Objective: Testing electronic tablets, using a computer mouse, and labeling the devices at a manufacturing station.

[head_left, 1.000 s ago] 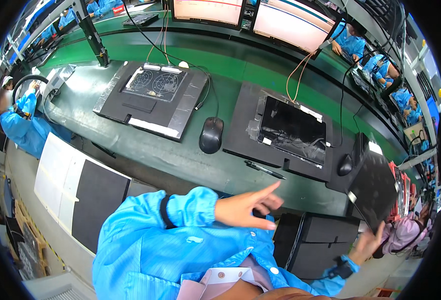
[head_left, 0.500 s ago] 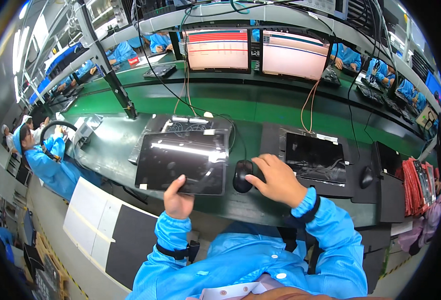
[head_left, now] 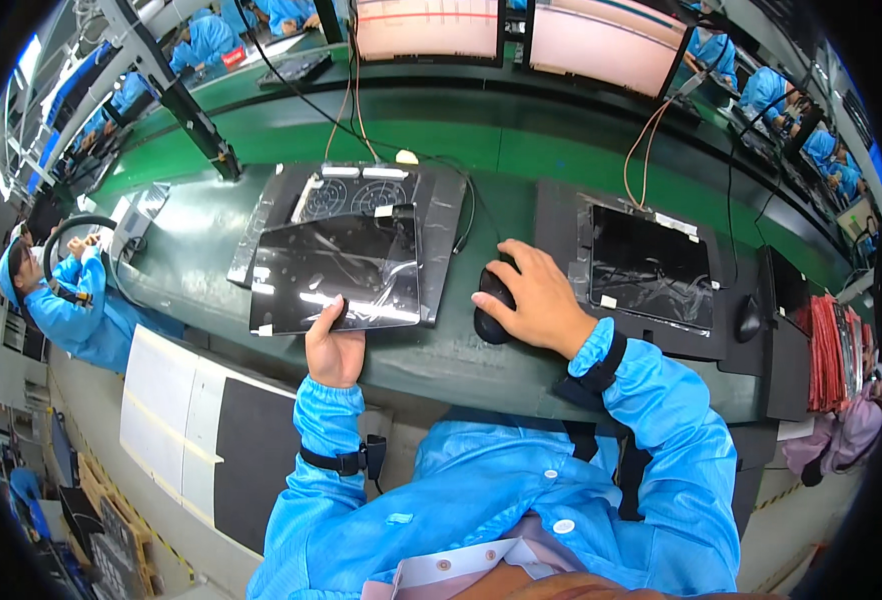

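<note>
My left hand [head_left: 337, 346] grips the near edge of a dark, glossy tablet-like screen panel [head_left: 346, 270], thumb on top and the other fingers underneath. The panel is tilted, with small white tabs at its near left corner and far edge. Behind and partly beneath it lies a black fixture board [head_left: 441, 220] carrying a panel with printed circle patterns. My right hand [head_left: 541, 300] is curled over a black computer mouse [head_left: 491, 318], thumb along its left side and fingers on its top and far end.
A second dark screen panel [head_left: 651, 262] lies on a black board at right, beside another mouse [head_left: 748, 318]. Two monitors [head_left: 429, 28] [head_left: 606, 42] stand at the back. Cables cross the green bench. Red sleeves [head_left: 828, 350] stack at far right; a co-worker [head_left: 66, 300] sits at left.
My head view has tipped downward, so the monitors sit higher. My right hand has come farther over the mouse. The panel in my left hand has tilted and uncovers more of the circle-patterned panel.
</note>
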